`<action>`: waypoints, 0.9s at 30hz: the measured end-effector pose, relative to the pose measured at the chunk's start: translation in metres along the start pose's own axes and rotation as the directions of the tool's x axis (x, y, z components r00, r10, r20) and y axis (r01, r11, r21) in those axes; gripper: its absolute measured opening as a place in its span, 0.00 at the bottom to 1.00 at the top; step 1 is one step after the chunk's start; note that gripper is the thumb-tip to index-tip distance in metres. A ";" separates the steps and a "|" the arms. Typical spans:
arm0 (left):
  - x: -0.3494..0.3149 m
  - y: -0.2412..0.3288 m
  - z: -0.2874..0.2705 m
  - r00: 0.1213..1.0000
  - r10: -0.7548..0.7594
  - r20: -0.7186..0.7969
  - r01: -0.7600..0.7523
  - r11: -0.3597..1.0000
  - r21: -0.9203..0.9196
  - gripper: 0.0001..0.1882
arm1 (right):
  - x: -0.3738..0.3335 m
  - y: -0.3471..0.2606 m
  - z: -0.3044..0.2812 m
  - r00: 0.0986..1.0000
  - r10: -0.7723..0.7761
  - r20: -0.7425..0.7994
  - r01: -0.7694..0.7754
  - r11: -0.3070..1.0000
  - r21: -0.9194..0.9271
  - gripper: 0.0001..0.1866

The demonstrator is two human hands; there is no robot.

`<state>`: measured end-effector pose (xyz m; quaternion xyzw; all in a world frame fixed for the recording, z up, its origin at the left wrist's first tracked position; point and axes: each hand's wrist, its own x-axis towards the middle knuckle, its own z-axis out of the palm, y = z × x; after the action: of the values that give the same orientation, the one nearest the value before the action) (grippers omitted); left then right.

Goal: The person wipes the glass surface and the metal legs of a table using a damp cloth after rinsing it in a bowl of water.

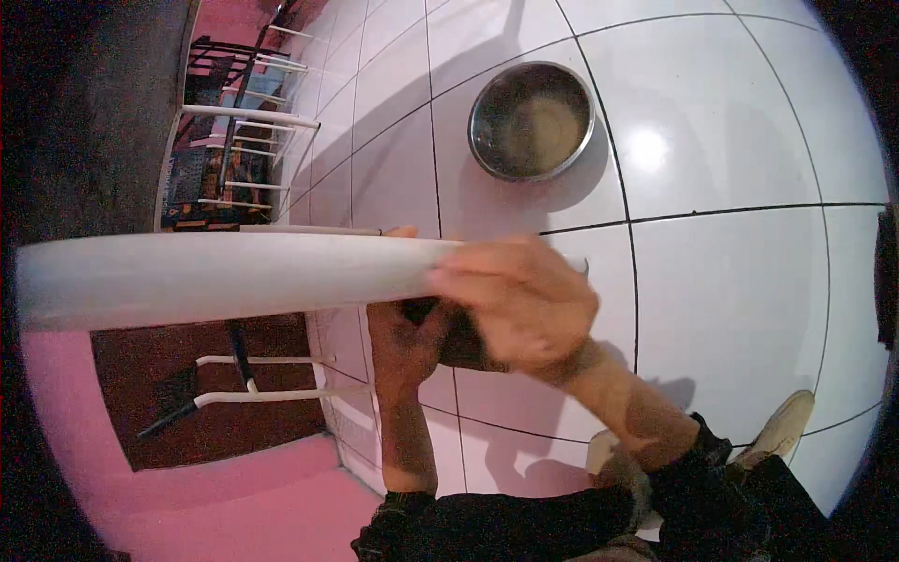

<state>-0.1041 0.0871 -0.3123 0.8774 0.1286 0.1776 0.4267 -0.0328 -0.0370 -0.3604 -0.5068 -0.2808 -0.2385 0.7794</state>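
Observation:
A long white tube-like bar (234, 276) crosses in front of me from the left edge and narrows toward my hands. My right hand (529, 300) is closed over its right part, fingers pressed on the top, slightly blurred; a short white end (582, 265) shows just past the knuckles. Behind and below the bar, my left hand (405, 347) is closed around it, with fingertips showing above the upper edge. A dark piece (461, 345) sits between the two hands; its kind is hidden. Along the bar's far side runs a thinner pale strip (309, 229).
On the white tiled floor (730, 281) a round metal basin (588, 131) stands ahead, with something pale in its bottom. White-and-black racks (253, 150) stand at the far left, and white tube legs (272, 397) lower down, beside a pink wall (225, 506). My shoe (779, 426) shows lower right.

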 end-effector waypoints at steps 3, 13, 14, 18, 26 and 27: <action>0.002 0.005 0.000 0.995 -0.051 0.087 0.043 0.994 0.096 0.32 | -0.030 0.020 -0.014 0.994 0.105 0.038 -0.101 0.992 -0.078 0.14; 0.000 0.015 0.004 0.997 -0.064 0.045 0.066 0.997 -0.038 0.32 | 0.014 -0.007 0.001 0.996 -0.056 0.075 0.059 0.997 -0.041 0.11; 0.001 0.009 0.006 0.995 -0.075 0.072 0.078 0.996 -0.038 0.30 | -0.008 0.008 -0.010 0.996 0.003 0.093 0.000 1.000 -0.031 0.12; 0.001 0.005 0.001 0.994 -0.082 0.071 0.078 0.995 0.054 0.31 | 0.019 -0.008 -0.003 0.993 -0.009 0.116 0.013 0.999 -0.033 0.13; -0.003 0.003 0.000 0.998 -0.037 0.046 0.037 0.999 0.011 0.33 | 0.026 -0.014 -0.005 0.974 -0.122 0.190 0.121 0.992 0.017 0.13; -0.002 0.005 0.004 0.999 -0.034 0.037 0.034 0.999 0.000 0.33 | 0.006 -0.001 -0.010 0.983 -0.060 0.175 0.061 0.998 -0.003 0.16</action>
<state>-0.1038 0.0811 -0.3109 0.8780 0.1353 0.1540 0.4325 -0.0274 -0.0475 -0.3594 -0.5202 -0.3625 -0.2177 0.7420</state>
